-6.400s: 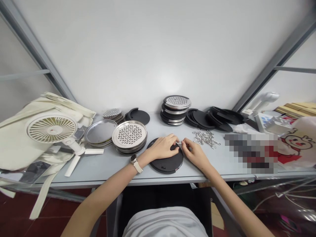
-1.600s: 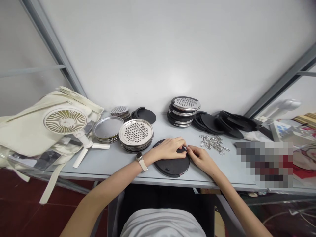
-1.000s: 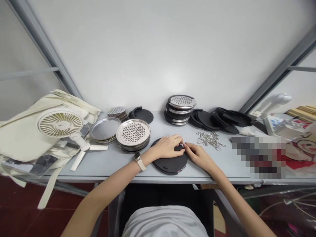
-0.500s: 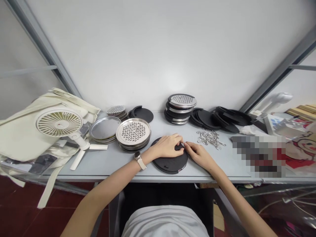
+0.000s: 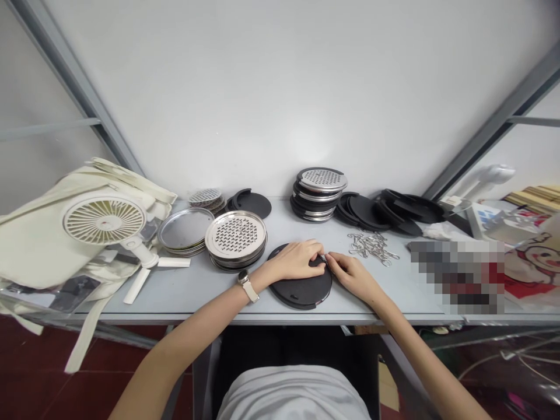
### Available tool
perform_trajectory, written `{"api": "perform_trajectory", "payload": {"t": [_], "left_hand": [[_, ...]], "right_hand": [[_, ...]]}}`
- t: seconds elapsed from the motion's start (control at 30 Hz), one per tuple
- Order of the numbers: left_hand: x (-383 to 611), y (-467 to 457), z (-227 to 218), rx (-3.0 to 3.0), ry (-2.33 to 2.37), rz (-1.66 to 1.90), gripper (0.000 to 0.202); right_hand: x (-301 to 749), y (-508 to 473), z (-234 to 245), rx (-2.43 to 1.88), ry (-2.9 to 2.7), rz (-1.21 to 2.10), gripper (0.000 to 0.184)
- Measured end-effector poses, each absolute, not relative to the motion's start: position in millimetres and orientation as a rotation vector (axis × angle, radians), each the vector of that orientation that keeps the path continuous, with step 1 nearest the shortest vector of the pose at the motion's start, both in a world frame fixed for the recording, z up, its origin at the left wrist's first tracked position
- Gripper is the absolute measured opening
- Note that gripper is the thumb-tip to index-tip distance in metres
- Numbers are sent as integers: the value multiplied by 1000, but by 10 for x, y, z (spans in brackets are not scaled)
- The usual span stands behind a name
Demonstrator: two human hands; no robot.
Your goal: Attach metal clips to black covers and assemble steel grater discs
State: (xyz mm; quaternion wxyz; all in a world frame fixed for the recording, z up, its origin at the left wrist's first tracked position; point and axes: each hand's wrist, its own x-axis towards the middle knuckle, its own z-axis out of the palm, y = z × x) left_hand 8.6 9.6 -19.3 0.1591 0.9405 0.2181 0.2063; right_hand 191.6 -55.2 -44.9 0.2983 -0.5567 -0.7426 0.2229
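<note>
Black disc (image 5: 304,290), hands (image 5: 297,260) curled at rim (cannot tell what they grip); grater stack (image 5: 236,236) left, clips (image 5: 373,245) right.

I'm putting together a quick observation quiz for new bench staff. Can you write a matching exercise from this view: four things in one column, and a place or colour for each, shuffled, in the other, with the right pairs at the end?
Things
1. Small white fan
2. Heap of metal clips
3. Wristwatch
4. Front black disc

Places or colours
A. Under the left hand
B. Dark face, pale strap
C. In front of the cream bag
D. Loose on the table, beyond the right hand

Right pairs: 1-C, 2-D, 3-B, 4-A
</note>
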Motion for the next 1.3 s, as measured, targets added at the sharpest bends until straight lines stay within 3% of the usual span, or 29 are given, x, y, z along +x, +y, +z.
{"api": "perform_trajectory", "payload": {"t": [1.3], "left_hand": [[86,100,-181,2653,639,554,16]], "right_hand": [[1940,-512,-521,-1475,-1954,615,36]]}}
